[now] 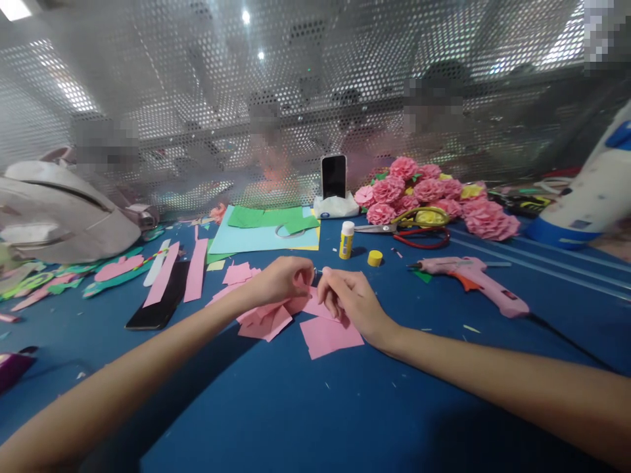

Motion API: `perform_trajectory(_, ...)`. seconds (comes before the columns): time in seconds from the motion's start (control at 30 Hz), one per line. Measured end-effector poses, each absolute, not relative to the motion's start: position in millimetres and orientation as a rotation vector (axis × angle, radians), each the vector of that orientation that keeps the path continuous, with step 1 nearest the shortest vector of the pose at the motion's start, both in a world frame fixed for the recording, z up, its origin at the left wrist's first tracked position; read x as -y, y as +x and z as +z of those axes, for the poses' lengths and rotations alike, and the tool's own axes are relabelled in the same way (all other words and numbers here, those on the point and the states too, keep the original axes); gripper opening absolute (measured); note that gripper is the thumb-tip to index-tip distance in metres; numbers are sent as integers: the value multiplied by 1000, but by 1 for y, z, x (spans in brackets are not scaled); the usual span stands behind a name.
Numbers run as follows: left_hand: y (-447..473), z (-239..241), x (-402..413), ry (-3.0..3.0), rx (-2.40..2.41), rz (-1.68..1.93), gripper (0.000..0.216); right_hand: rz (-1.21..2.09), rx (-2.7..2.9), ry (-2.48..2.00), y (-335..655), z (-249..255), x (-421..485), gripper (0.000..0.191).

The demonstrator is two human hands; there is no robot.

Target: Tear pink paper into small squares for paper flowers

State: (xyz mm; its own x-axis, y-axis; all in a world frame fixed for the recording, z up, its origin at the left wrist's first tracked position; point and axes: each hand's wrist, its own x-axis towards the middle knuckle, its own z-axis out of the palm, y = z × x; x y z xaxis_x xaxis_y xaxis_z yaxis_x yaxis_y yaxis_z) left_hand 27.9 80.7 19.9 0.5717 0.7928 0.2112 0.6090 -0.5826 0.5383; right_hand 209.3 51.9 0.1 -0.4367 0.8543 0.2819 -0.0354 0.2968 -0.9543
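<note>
Pink paper pieces (332,337) lie mid-frame, left hand (288,281) and right hand (351,297) both curled over them, nearly meeting; honestly can't tell if either's clamped on anything.

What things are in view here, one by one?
Paper pieces: several, pink, centre
Strips: at least two, pink, left
Flat phone: one, black, left
Upright phone: one, black, centre back
Packet: one, white, beneath it
Glue stick: one, yellow-white, centre
Cap: one, yellow, centre right
Glue gun: one, pink, right
Scissors: count unclear, red-yellow handles, centre right
Flowers: many, mostly pink, right back
Sheets: several, blue, green, yellow, back
Cut-outs: several, green-pink, left
Bag: one, pale, left
Container: one, white-blue, right
Unclear object: one, purple, left
Screen: one, grey, back
Table: one, blue, underneath
Left grip: one hand, bare, centre
Right grip: one hand, bare, centre
</note>
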Motion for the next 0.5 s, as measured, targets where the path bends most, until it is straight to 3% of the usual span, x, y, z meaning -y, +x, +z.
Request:
perform_trajectory(0.23,40,42,-71,2257,-1193,1028,6,1166,1927,-624,212,2,-41,44)
perform_trajectory(0.5,43,36,-32,1577,-1167,1518,26,723,1884,-583,208,5,-46,14)
